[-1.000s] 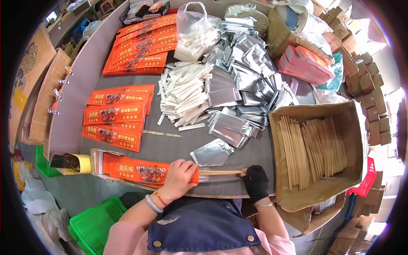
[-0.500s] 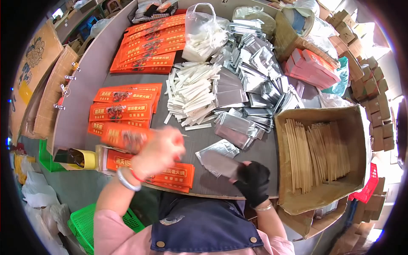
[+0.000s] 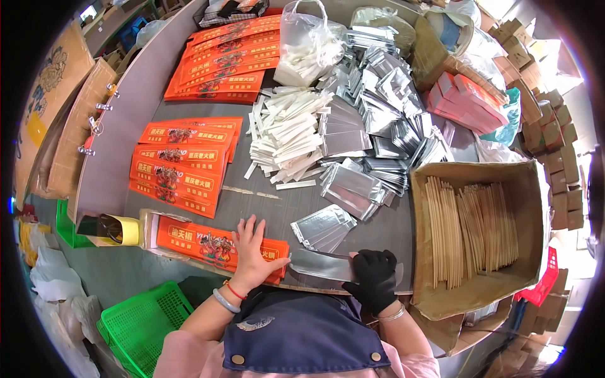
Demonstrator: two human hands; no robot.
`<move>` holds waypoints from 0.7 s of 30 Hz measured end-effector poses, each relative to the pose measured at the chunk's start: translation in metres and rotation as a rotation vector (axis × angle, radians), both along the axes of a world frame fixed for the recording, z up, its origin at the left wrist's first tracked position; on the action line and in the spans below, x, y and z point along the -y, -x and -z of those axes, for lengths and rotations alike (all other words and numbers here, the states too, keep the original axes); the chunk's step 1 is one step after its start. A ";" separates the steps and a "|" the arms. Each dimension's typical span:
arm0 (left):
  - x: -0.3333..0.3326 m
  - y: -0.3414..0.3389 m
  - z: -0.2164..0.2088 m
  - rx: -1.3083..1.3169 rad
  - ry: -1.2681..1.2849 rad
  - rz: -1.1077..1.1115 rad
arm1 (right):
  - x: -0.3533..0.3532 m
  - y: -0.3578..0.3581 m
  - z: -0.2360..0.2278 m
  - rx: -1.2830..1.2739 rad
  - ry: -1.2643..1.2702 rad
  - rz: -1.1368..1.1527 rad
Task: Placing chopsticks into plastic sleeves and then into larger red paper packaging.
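My left hand (image 3: 252, 255) lies with fingers spread on the near stack of long red printed sleeves (image 3: 201, 242). Its thumb reaches past their right end to the tip of a flat silver-clear packet (image 3: 321, 264). In a black fingerless glove, my right hand (image 3: 373, 280) grips the other end of that packet, low over the table. Just beyond it, a few similar silver packets (image 3: 324, 227) are fanned out. Farther left lies a second overlapping group of red sleeves (image 3: 179, 170).
White paper-wrapped strips (image 3: 287, 135) are heaped mid-table, beside a large pile of silver packets (image 3: 384, 94). A cardboard box of wooden chopsticks (image 3: 542, 220) stands at right. More red sleeves (image 3: 227, 60) and a clear bag (image 3: 309, 44) lie at the back. A green basket (image 3: 145, 321) sits below left.
My left hand has moved right and nearer, from a red sleeve at the left group onto the near stack. The silver packet in my right hand has swung level, pointing left.
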State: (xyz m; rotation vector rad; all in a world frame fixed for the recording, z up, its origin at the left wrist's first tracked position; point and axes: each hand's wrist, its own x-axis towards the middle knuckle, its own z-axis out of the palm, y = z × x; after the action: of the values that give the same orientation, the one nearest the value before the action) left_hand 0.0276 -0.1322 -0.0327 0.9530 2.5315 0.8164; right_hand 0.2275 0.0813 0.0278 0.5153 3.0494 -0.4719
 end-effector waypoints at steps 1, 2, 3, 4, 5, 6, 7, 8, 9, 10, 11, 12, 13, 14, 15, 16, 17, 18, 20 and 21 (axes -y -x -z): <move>0.001 0.000 0.000 0.024 0.019 -0.011 | 0.002 0.003 0.006 -0.006 0.044 -0.004; 0.001 -0.001 0.000 0.024 0.020 -0.008 | 0.006 0.005 0.011 -0.010 0.086 -0.002; 0.000 -0.001 0.003 -0.012 0.027 0.007 | 0.013 0.016 0.017 -0.025 0.120 -0.048; 0.000 -0.002 0.004 -0.047 0.033 0.024 | 0.023 0.030 0.024 -0.040 0.153 -0.091; 0.001 -0.003 0.002 -0.049 0.034 0.031 | 0.038 0.044 0.034 -0.143 0.134 -0.105; 0.002 -0.003 0.001 -0.009 0.038 0.060 | 0.052 0.055 0.043 -0.089 0.113 -0.127; 0.002 0.003 -0.001 0.025 0.038 0.083 | 0.052 0.057 0.042 -0.150 0.111 -0.129; -0.003 0.009 -0.001 0.015 0.031 0.089 | 0.053 0.058 0.039 -0.211 0.107 -0.129; -0.011 0.016 -0.002 -0.034 0.012 0.156 | 0.045 0.057 0.034 -0.218 0.097 -0.122; -0.018 0.020 -0.003 -0.078 -0.006 0.213 | 0.030 0.047 0.027 -0.317 0.099 -0.075; -0.039 0.029 -0.003 -0.152 -0.232 0.211 | 0.013 0.034 0.023 -0.415 0.103 -0.029; -0.061 0.040 -0.002 -0.154 -0.239 0.208 | -0.004 0.021 0.022 -0.401 0.020 0.090; -0.081 0.051 0.001 -0.233 -0.239 0.174 | -0.024 0.003 0.025 -0.407 -0.071 0.183; -0.094 0.059 0.006 -0.310 -0.243 0.143 | -0.047 -0.025 0.030 -0.365 -0.042 0.329; -0.099 0.067 0.012 -0.315 -0.252 0.143 | -0.067 -0.052 0.041 -0.343 -0.146 0.498; -0.104 0.076 0.021 -0.339 -0.193 0.144 | -0.084 -0.077 0.050 -0.320 -0.252 0.673; -0.108 0.084 0.027 -0.361 -0.132 0.147 | -0.097 -0.094 0.049 -0.219 -0.317 0.776; -0.109 0.086 0.027 -0.357 -0.139 0.161 | -0.103 -0.107 0.048 -0.111 -0.381 0.885; -0.107 0.083 0.024 -0.497 -0.137 0.201 | -0.109 -0.117 0.048 -0.016 -0.339 0.918; -0.103 0.079 0.026 -0.525 -0.140 0.212 | -0.111 -0.119 0.050 0.076 -0.296 0.936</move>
State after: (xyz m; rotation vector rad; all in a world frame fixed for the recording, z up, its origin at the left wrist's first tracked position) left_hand -0.0517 -0.0290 -0.0589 1.6340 2.7456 0.7631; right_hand 0.3469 0.1922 -0.0217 1.9132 2.6163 0.0274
